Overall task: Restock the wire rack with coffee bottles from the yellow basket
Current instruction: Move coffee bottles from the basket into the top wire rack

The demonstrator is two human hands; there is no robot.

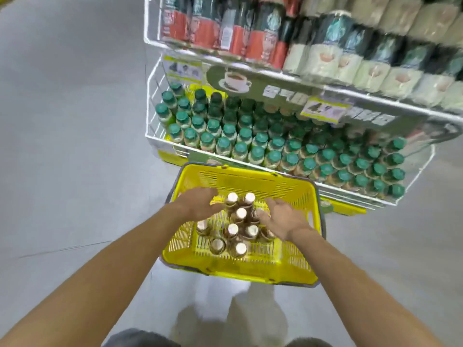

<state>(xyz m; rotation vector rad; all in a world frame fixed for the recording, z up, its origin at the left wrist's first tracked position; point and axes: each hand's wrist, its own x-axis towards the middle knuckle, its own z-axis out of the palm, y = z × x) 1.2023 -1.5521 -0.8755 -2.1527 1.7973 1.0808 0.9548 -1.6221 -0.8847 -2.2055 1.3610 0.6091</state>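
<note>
A yellow basket [298,266] stands on the floor just before the white wire rack [160,144]. Several brown coffee bottles with white caps [241,213] stand upright in its middle. My left hand [200,204] hovers over the basket's left side, fingers spread, next to the far bottles. Over the right side, my right hand [281,216] reaches in with fingers apart, its fingertips touching a bottle's cap [256,213]. Neither hand grips a bottle.
The rack's bottom shelf is packed with green-capped bottles [275,146]. The shelf above holds red-labelled bottles [225,33] and pale green-labelled ones [375,66]. A coffee-cup sign [233,80] hangs on the shelf front. Grey floor [62,121] spreads to the left.
</note>
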